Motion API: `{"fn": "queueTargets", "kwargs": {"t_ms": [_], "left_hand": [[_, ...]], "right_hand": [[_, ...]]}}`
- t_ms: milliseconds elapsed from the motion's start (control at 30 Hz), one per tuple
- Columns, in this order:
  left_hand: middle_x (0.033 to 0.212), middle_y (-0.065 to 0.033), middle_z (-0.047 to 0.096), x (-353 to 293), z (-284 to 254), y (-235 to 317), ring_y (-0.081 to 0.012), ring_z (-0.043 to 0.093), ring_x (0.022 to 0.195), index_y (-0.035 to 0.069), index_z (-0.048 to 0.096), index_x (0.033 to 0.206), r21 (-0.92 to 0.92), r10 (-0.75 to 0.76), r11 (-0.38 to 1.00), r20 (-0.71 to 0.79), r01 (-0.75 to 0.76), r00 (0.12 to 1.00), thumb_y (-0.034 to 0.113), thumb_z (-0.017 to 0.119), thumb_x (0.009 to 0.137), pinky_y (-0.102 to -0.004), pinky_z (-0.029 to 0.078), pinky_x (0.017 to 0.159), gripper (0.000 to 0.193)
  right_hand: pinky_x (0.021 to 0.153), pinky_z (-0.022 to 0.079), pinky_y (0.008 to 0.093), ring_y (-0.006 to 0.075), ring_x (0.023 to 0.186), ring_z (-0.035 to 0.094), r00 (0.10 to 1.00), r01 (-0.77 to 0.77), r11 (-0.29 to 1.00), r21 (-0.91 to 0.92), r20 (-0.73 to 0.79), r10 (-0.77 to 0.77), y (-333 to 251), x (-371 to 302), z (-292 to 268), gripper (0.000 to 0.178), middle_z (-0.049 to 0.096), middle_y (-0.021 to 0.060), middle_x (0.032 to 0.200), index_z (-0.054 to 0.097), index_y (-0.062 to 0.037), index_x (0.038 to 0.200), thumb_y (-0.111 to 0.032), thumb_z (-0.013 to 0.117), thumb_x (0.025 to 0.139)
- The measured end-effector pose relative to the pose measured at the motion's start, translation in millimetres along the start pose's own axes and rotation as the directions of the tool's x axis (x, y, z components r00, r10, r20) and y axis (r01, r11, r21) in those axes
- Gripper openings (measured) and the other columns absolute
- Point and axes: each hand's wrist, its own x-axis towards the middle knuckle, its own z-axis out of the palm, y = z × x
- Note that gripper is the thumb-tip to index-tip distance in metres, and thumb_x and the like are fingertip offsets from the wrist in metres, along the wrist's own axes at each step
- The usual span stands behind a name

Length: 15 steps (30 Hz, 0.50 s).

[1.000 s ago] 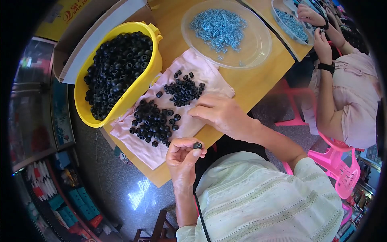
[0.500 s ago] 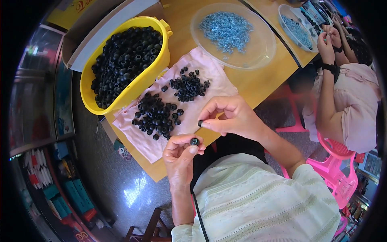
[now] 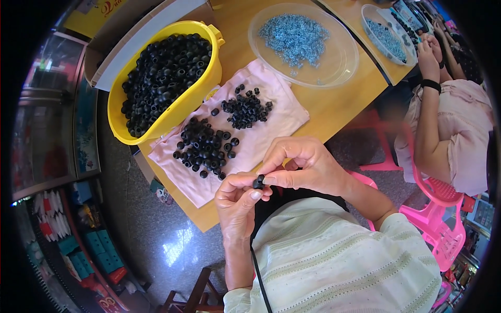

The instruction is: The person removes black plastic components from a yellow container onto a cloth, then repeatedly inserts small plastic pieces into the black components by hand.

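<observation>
Between thumb and fingers, my left hand (image 3: 237,201) pinches a round black hollow cap (image 3: 257,182) near the table's front edge. My right hand (image 3: 300,166) has come against it, thumb and forefinger pinching a small black piece at the cap's opening; the fingers partly hide that piece. Beyond my hands a pink cloth (image 3: 282,99) lies on the table. On it are a pile of round black caps (image 3: 203,146) and, farther back, a pile of smaller black pieces (image 3: 246,110).
A yellow tub (image 3: 215,78) full of black caps stands at the back left beside a cardboard box (image 3: 104,68). A clear round tray (image 3: 339,68) holds small bluish transparent pieces (image 3: 292,36). At right another person (image 3: 449,125) works, near a pink plastic chair (image 3: 436,224).
My right hand has moved down and left, bringing its small black piece onto the cap in my left hand. Earlier the two hands were apart.
</observation>
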Motion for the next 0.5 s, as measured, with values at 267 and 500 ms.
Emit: {"fn": "queueTargets", "kwargs": {"t_ms": [267, 500], "left_hand": [[0.094, -0.0144, 0.064, 2.4, -0.1, -0.1, -0.0198, 0.066, 0.077, -0.002, 0.062, 0.095, 0.006, -0.002, 1.000, -0.002, 0.002, 1.000, -0.001, 0.071, 0.080, -0.0291, 0.056, 0.068, 0.018], [0.095, -0.0141, 0.064, 3.6, 1.7, -0.9, -0.0198, 0.065, 0.078, -0.001, 0.062, 0.095, 0.032, -0.002, 0.999, -0.040, 0.004, 0.999, 0.000, 0.071, 0.080, -0.0294, 0.055, 0.068, 0.017]], "right_hand": [[0.050, 0.040, 0.0180, 0.0052, 0.065, 0.056, 0.998, 0.035, 0.999, 0.024, -0.056, -0.033, -3.2, -0.5, 3.1, 0.007, 0.063, 0.0019, 0.083, 0.067, -0.0016, 0.089, -0.005, 0.068, 0.083], [0.052, 0.040, 0.0185, 0.0044, 0.065, 0.055, 0.992, 0.127, 0.959, -0.254, 0.021, -0.125, -6.7, 1.4, -2.8, 0.007, 0.064, 0.0030, 0.083, 0.067, -0.0031, 0.092, -0.005, 0.067, 0.085]]}}
